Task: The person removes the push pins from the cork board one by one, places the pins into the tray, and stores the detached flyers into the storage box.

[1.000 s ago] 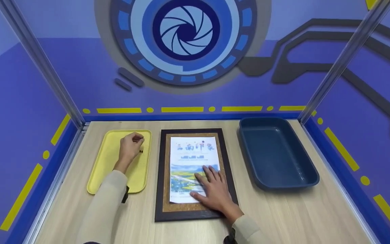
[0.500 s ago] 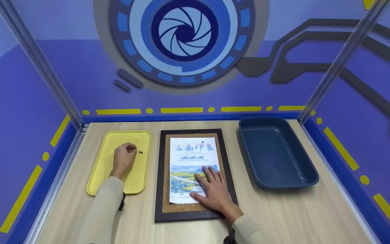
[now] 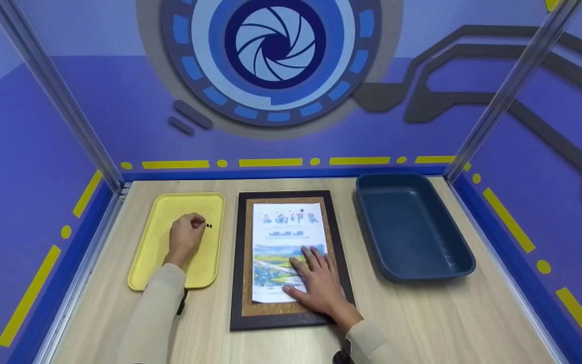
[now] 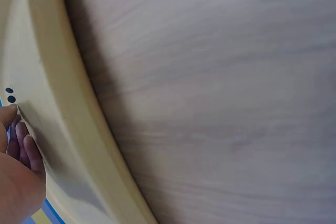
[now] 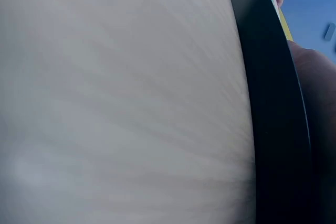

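My left hand (image 3: 186, 236) reaches over the yellow tray (image 3: 149, 260) with thumb and fingertips drawn together. Right by those fingertips lie small black discs (image 3: 209, 226), like tack heads. In the left wrist view two discs (image 4: 11, 99) show just above the thumb tip, and the other fingers (image 4: 32, 153) curl below; I cannot tell what the fingertips pinch. My right hand (image 3: 321, 285) lies flat, fingers spread, on a printed sheet (image 3: 276, 253) with a landscape picture. The sheet rests on a dark-framed cork board (image 3: 260, 309); its dark frame (image 5: 275, 103) fills much of the right wrist view's right side.
A deep dark-blue bin (image 3: 407, 237) stands at the right of the wooden table (image 3: 442, 323). Blue printed wall panels (image 3: 331, 136) and metal posts (image 3: 68, 96) enclose the table at the back and sides.
My left hand lowers from over the tray's upper right to beside the black discs, first shifting left and down, then edging slightly right. The right hand stays still on the sheet.
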Demonstrator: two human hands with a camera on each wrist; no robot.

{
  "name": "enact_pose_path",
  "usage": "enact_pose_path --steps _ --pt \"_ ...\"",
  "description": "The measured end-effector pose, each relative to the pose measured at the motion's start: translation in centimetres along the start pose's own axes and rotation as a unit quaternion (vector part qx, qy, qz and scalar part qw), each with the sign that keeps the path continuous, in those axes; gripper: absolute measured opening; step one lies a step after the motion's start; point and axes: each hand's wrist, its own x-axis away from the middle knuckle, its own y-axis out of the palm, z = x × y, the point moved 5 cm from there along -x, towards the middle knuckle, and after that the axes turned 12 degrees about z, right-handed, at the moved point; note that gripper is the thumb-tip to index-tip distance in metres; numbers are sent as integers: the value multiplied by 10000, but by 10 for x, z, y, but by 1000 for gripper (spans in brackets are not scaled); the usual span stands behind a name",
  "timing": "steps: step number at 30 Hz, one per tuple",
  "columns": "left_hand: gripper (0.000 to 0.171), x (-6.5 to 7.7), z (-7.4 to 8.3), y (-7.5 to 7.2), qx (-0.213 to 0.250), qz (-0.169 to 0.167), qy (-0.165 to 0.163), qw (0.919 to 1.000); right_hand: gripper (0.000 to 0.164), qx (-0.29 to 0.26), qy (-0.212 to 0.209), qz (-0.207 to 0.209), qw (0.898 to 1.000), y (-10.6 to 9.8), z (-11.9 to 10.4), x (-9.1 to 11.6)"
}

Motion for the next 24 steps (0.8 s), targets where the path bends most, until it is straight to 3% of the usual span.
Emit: enact_pose_path --steps 15,24 --pt "17 -1 2 0 -14 -213 -166 9996 78 80 -59 132 9999 -2 0 0" --pt "18 -2 -1 2 60 -236 -270 9993 81 77 36 -65 9999 -1 0 -1"
